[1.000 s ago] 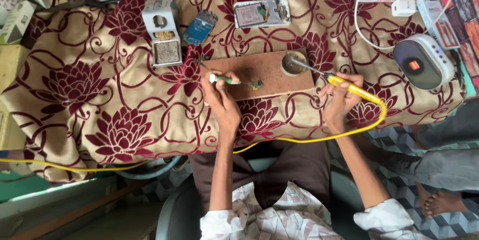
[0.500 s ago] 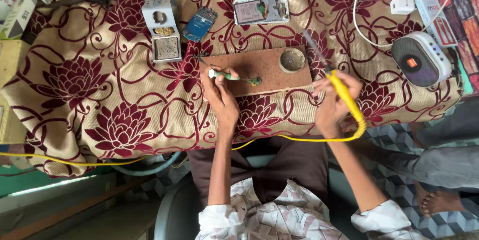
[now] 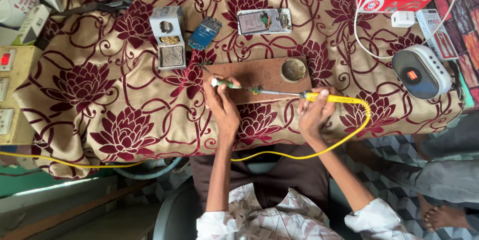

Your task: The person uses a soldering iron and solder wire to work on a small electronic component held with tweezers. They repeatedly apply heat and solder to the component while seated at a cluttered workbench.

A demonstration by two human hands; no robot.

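Right hand (image 3: 313,113) closed round the yellow-handled soldering iron (image 3: 319,97), tip lying over the brown wooden board (image 3: 267,73). Left hand (image 3: 222,105) pinches a small green-and-white tool (image 3: 227,84) on the board's left part. Round tin (image 3: 293,69) sits in the board's right corner.

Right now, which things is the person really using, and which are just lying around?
In use:
left hand holding green tool
right hand holding yellow soldering iron
wooden board

Lying about:
open phone
blue circuit board
speaker
charger
scissors
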